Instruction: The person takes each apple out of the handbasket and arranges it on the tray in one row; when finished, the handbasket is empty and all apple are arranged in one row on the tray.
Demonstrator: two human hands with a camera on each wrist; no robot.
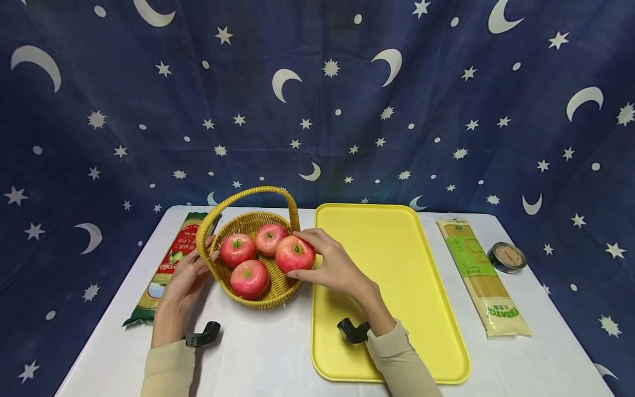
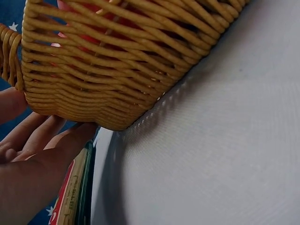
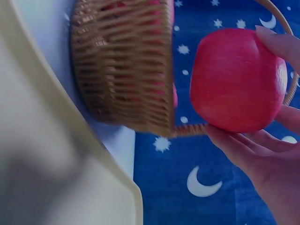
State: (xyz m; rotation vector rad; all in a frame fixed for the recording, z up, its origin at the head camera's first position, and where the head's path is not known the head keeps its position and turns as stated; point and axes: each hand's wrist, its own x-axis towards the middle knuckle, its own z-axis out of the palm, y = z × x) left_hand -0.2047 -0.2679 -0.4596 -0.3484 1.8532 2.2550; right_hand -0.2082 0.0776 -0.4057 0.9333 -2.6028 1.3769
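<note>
A yellow wicker basket point(image 1: 283, 284) with an arched handle stands on the left half of the table. Three red apples point(image 1: 249, 279) lie inside it. My right hand point(image 1: 334, 263) holds another red apple point(image 1: 295, 254) between thumb and fingers. In the right wrist view this apple point(image 3: 239, 79) is clear of the rim, apart from the basket point(image 3: 126, 70). At the basket's left side, my left hand point(image 1: 186, 278) grips the rim near the foot of the handle. The left wrist view shows its fingers point(image 2: 70, 140) against the outer weave point(image 2: 112, 70).
A yellow tray point(image 1: 377, 286) lies right of the basket, under my right forearm. A red-and-green pasta packet point(image 1: 166, 270) lies behind my left hand. Farther right are a green-and-clear noodle packet point(image 1: 481, 275) and a small round tin point(image 1: 507, 257). A starry curtain point(image 1: 317, 110) hangs behind the table.
</note>
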